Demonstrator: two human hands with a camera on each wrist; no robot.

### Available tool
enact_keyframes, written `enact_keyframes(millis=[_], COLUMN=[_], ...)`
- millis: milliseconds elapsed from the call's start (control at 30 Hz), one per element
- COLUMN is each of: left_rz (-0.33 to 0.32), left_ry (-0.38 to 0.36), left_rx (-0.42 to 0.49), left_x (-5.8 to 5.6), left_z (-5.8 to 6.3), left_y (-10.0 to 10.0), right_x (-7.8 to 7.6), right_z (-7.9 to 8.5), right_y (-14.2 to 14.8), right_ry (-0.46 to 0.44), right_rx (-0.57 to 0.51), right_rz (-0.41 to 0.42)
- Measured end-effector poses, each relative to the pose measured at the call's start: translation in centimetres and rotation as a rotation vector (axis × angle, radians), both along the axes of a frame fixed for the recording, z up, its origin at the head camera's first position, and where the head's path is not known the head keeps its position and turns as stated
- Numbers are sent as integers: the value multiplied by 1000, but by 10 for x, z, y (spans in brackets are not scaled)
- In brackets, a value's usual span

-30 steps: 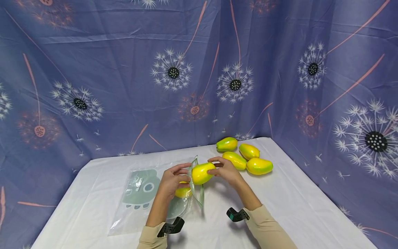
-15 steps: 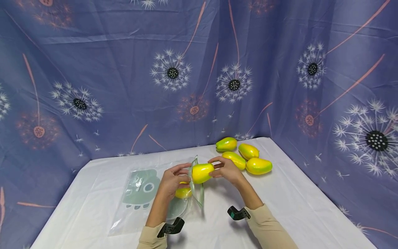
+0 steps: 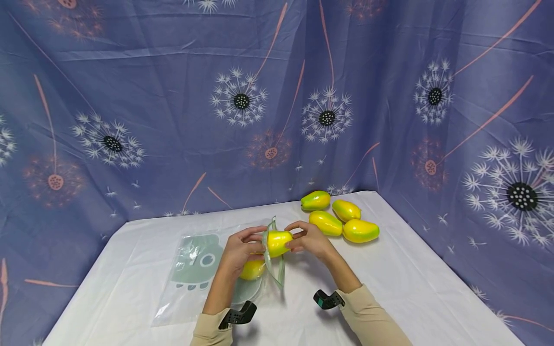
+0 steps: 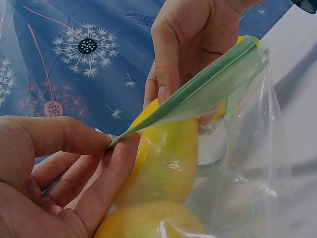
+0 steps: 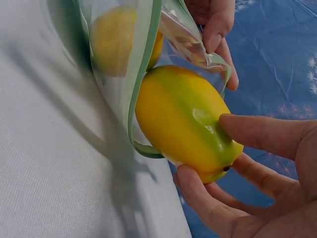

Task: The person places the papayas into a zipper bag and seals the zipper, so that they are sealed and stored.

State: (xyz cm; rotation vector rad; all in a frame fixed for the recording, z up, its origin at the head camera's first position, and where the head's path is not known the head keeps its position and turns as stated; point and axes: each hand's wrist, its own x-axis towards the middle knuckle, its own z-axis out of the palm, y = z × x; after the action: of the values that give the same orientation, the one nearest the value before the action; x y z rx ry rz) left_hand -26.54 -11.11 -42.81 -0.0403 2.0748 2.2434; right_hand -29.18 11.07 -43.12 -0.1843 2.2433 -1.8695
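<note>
A clear zip bag with a green rim and a pale green cartoon print lies on the table, its mouth facing right. My left hand pinches the bag's green rim at one end, thumb against fingers. With its fingertips my right hand grips the narrow end of a yellow-green papaya. The papaya's wide end is inside the bag's mouth, seen through the plastic in the left wrist view. Another papaya sits deeper in the bag, partly hidden behind my left hand.
Several more papayas lie grouped at the table's back right, beyond my right hand. White cloth covers the table. A blue curtain with dandelion prints hangs behind it and along the right side.
The gripped papaya has moved left and slightly down, farther into the bag's mouth, and my right hand has followed. The papaya inside has shifted a little left. My left hand stays put.
</note>
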Motion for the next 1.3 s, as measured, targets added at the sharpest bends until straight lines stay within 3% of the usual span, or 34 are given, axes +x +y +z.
enact_keyframes(millis=[500, 833, 1300], left_rz=[-8, 4, -7], left_ry=[5, -14, -7], left_rx=[14, 15, -9], left_x=[-2, -1, 0], left_z=[-1, -1, -4], left_y=[-3, -1, 0], right_x=[0, 3, 5], right_z=[-7, -7, -9], right_y=[-3, -3, -6], right_ry=[-37, -82, -80], right_rx=[38, 26, 106], right_rz=[131, 290, 273])
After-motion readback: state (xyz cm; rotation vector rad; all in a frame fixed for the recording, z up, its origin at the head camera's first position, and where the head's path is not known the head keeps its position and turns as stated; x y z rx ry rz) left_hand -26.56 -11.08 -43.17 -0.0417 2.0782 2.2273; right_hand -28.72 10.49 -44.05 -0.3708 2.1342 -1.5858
